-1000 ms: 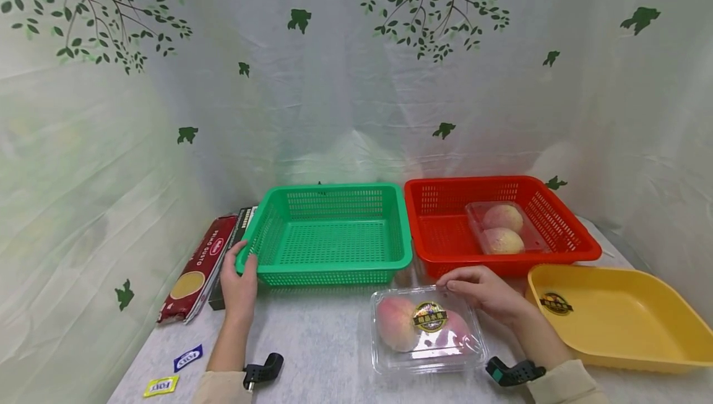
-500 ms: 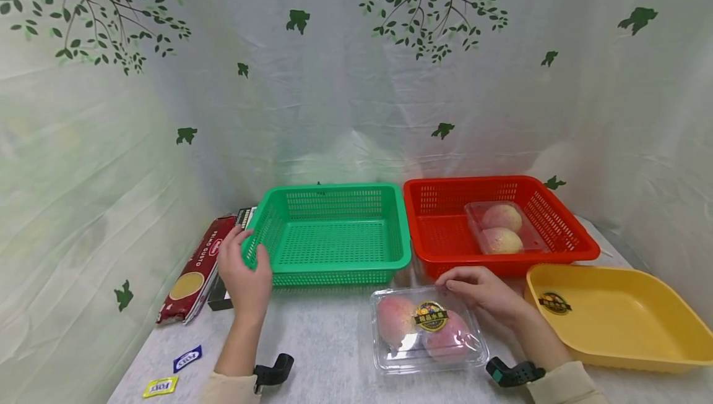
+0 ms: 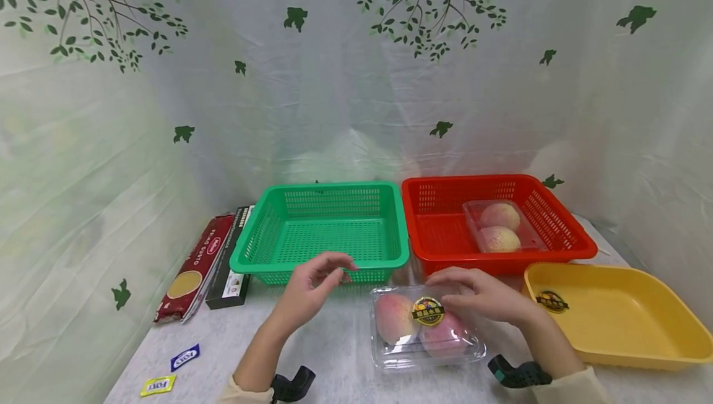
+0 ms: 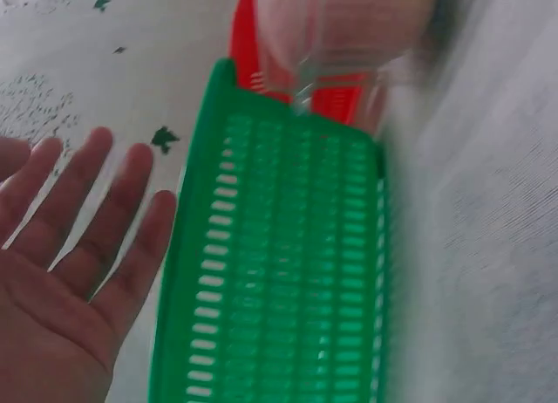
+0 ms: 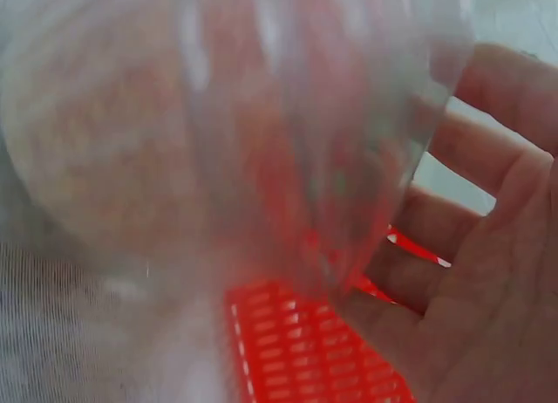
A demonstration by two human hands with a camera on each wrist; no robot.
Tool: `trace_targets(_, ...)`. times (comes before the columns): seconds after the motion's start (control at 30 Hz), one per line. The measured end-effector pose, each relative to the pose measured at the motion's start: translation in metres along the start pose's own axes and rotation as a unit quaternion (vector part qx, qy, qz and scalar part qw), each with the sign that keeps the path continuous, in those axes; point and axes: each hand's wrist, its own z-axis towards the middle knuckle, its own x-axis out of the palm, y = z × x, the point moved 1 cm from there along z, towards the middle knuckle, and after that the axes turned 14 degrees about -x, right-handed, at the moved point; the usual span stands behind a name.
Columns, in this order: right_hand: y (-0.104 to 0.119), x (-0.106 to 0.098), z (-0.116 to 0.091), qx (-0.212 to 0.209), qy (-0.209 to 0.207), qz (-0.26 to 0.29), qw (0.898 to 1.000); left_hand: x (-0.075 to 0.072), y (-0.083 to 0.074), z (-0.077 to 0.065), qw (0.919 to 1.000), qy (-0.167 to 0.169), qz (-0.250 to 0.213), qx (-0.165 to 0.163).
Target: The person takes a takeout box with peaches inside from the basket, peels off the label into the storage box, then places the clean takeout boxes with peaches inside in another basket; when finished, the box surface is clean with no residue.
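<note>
A clear plastic clamshell box (image 3: 429,351) lies on the table in the head view, with two pink peaches (image 3: 394,318) inside and a black-and-gold sticker (image 3: 427,311) on its lid. My right hand (image 3: 481,292) is at the box's far right corner. In the right wrist view, its fingers (image 5: 436,220) are spread beside the blurred clear plastic. My left hand (image 3: 314,289) hangs before the near rim of the green basket (image 3: 334,237), left of the box. Its palm and loosely extended fingers (image 4: 113,220) appear in the left wrist view, with nothing held.
A red basket (image 3: 440,231) at the back right contains another clear box with peaches (image 3: 501,227). The yellow tray (image 3: 629,311) stands at right. Left of the green basket lie a dark red packet (image 3: 192,274) and a black box (image 3: 231,274). Two small sachets (image 3: 185,357) lie nearer.
My left hand has let go of the green basket's left side and moved right toward the peach box. My right hand has shifted slightly at the box's corner. The baskets stay put.
</note>
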Motion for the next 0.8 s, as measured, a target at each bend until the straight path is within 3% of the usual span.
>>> trace_targets(0.17, 0.008, 0.007, 0.005, -0.035, 0.029, -0.018, 0.999, 0.022, 0.006, 0.001, 0.9945, 0.077, 0.063, -0.031)
trace_targets(0.4, 0.011, 0.011, 0.009, -0.039, 0.038, -0.034, 0.998, 0.041, 0.015, 0.001, 0.9793, 0.16, 0.084, -0.09)
trace_targets(0.6, 0.013, 0.013, 0.011, -0.045, 0.024, -0.042, 0.998, 0.049, 0.027, -0.001, 0.966, 0.207, 0.103, -0.115)
trace_targets(0.8, 0.017, 0.017, 0.014, -0.079, -0.008, -0.108, 0.991, 0.052, 0.034, 0.0, 0.9628, 0.221, 0.09, -0.126)
